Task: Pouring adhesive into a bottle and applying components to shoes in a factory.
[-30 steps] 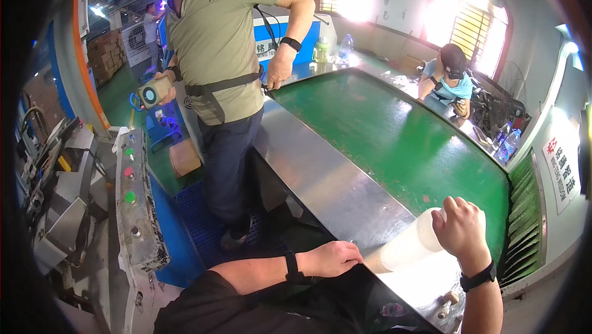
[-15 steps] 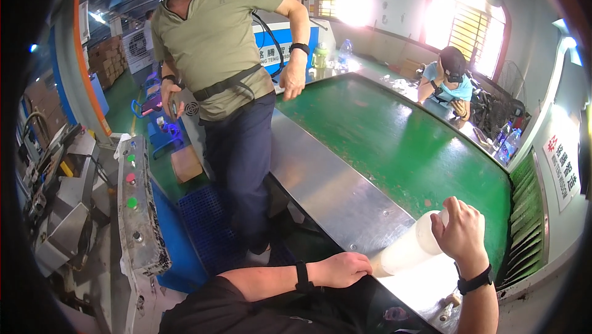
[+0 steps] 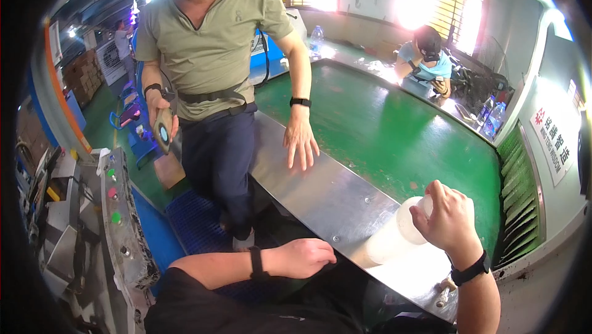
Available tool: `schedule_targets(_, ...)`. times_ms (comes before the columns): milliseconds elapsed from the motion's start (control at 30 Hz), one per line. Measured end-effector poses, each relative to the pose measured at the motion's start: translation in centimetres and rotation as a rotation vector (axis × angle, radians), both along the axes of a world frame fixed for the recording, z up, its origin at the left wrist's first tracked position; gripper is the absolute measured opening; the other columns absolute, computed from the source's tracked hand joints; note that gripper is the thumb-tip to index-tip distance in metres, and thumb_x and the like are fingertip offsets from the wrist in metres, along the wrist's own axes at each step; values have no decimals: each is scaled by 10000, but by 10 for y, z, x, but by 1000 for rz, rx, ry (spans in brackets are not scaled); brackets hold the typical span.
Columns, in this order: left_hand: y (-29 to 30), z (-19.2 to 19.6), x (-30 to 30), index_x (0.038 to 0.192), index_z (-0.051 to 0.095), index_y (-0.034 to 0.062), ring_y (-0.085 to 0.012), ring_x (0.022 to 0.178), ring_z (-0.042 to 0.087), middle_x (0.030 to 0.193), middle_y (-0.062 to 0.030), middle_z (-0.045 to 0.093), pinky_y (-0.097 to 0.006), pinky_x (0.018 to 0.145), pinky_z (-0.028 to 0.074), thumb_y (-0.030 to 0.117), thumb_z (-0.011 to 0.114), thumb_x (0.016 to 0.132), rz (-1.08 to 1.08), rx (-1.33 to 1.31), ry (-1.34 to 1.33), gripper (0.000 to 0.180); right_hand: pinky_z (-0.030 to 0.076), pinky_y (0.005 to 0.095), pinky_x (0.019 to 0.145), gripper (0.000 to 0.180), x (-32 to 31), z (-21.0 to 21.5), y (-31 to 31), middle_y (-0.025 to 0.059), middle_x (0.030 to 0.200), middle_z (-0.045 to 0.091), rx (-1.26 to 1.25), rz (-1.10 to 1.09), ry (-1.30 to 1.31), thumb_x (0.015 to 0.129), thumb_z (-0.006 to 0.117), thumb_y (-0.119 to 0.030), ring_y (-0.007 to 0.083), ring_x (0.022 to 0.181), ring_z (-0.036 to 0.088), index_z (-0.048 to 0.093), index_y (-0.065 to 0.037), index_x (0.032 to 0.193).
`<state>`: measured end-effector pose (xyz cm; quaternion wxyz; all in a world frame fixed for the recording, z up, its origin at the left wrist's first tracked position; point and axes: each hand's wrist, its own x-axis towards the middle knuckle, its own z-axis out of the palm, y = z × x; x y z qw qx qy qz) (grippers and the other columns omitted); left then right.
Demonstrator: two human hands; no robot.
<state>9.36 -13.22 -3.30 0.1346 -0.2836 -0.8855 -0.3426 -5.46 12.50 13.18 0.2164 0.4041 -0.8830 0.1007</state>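
My right hand (image 3: 452,218) grips the top of a white translucent plastic bottle (image 3: 390,236) that leans on the shiny metal strip (image 3: 320,192) at the near edge of a green table (image 3: 401,130). My left hand (image 3: 303,256) rests low in front of me with its fingers curled, below the metal edge and with nothing in it. Both my wrists wear black bands.
A person in an olive shirt (image 3: 216,44) stands close on the left, one hand over the metal strip, the other holding a small device (image 3: 163,131). A seated person (image 3: 425,56) is at the table's far side. A grey control panel with coloured buttons (image 3: 117,210) stands at my left.
The standing person has walked closer along the table and now reaches a hand over the metal strip. My hands and the bottle have barely moved.
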Motion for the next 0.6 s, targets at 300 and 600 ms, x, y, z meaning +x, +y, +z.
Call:
schedule_targets(300, -19, 57, 7, 1060, 665, 17, -296, 992, 650, 1057, -117, 661, -391, 865, 543, 59, 659, 863, -185, -179, -227, 202, 537, 425, 603, 337, -5, 2, -4, 148, 738, 636, 50, -18, -13, 779, 716, -306, 348, 657, 657, 539, -26, 841)
schedule_targets(600, 30, 62, -68, 1134, 616, -1, -322, 996, 641, 1073, -155, 634, -393, 895, 528, 111, 663, 869, -176, 143, -87, 292, 544, 428, 574, 343, -5, 0, -3, 143, 730, 640, 42, -28, 0, 781, 708, -334, 346, 634, 668, 549, -34, 824)
